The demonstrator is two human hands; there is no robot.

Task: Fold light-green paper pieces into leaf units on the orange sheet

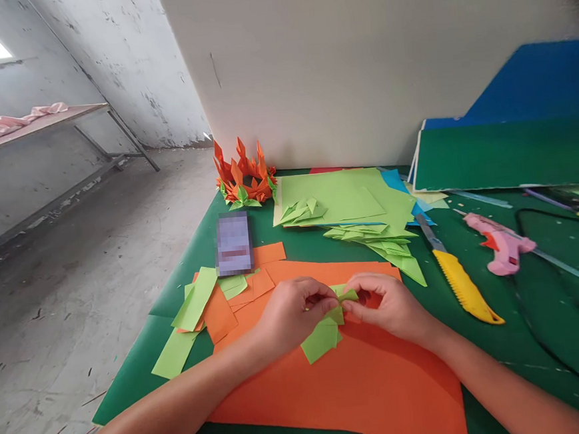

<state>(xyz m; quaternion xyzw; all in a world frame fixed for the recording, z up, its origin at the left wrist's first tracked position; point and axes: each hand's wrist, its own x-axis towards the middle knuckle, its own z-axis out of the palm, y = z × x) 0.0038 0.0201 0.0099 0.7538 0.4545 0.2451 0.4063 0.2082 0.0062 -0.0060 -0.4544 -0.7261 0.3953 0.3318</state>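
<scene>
My left hand (291, 316) and my right hand (384, 306) meet over a large orange paper sheet (363, 385) on the green table (145, 362). Both pinch a small light-green folded paper piece (328, 331), its lower end lying on the orange sheet. The fingers of both hands are closed on its folded upper part.
Green and orange paper scraps (197, 311) lie left of my hands, beside a phone (233, 243). An orange and green origami piece (243, 174), a light-green paper stack (348, 199) and folded green pieces (386, 243) sit behind. A yellow cutter knife (463, 287) and pink glue gun (502, 247) lie right.
</scene>
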